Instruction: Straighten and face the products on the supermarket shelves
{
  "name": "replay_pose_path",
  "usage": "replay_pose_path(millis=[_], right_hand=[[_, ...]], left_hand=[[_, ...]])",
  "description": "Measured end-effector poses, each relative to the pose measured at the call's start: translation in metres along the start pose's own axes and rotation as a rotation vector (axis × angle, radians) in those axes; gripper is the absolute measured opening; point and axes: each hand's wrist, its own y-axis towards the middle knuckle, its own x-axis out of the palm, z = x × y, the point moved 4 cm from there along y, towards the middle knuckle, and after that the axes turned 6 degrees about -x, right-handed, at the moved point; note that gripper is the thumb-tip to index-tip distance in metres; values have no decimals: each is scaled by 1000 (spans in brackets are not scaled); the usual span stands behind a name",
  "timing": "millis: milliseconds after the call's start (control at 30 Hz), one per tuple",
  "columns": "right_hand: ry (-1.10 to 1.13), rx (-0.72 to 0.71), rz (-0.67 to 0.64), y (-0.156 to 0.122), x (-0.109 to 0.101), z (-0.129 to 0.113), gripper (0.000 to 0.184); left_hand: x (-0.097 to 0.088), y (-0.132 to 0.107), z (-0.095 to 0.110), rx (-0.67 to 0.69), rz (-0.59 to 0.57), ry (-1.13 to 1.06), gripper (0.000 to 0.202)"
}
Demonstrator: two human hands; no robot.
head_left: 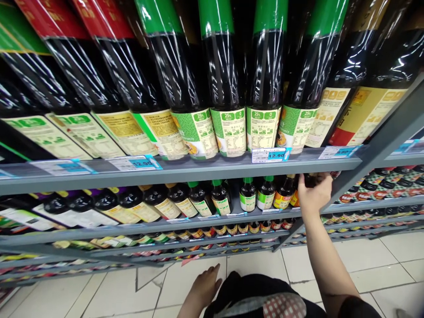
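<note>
My right hand reaches up to the second shelf and is closed round the top of a dark sauce bottle at the right end of that row, just under the top shelf's edge. Most of that bottle is hidden by my fingers. Beside it stand smaller dark bottles with green and yellow labels. My left hand hangs low in front of the bottom shelves, holding nothing, with the fingers loosely together and pointing forward.
The top shelf carries large dark sauce bottles with green, red and gold caps and a price tag reading 12.90. A slanted grey upright divides the shelving. Lower shelves hold more bottles; white floor tiles lie below.
</note>
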Motion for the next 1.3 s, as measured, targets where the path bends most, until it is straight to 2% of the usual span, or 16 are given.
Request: replay_pose_path(millis=[67,167,333,400,467,533,733,867,933,1000,1067,1100,1133,1200,1267,1300], right_hand=[[-53,72,-36,0,10,10,59],[-23,127,-137,2,11,21,54],[212,-46,-407,4,9,21,49],[189,-80,-354,3,10,18,50],[91,-51,-208,1,8,15,56],[23,-7,-119,-2,7,13,60],[104,50,-230,0,6,24,52],[95,47,-252,1,-3,24,56],[123,9,-197,-5,-16,12,57],[166,-66,-63,-16,-34,-8,49],[241,-153,15,-29,-46,-35,39],[294,-184,-9,-34,-46,-50,36],[352,-195,-73,-38,-42,-64,36],[394,-168,-224,-39,-25,-89,44],[308,-109,-330,-35,-5,-104,55],[247,-81,-363,-32,4,-108,57]], left_hand=[[-3,1,-8,-36,2,12,58],[-6,4,-17,-81,9,31,58],[-3,10,-22,-107,3,19,59],[-1,10,-20,-104,3,14,59],[1,10,-17,-86,-6,6,59],[1,10,-14,-66,-12,-5,60],[-2,11,-12,-57,13,5,61],[1,12,-11,-48,4,-3,60],[0,11,-8,-48,0,-14,59],[-8,7,0,-2,12,-38,54],[-32,-1,20,178,114,-136,46],[-50,-8,34,322,219,-214,43],[-73,-17,48,448,369,-310,43],[-122,-37,72,577,733,-422,45],[-166,-52,92,613,1048,-506,48],[-184,-57,99,589,1161,-570,49]])
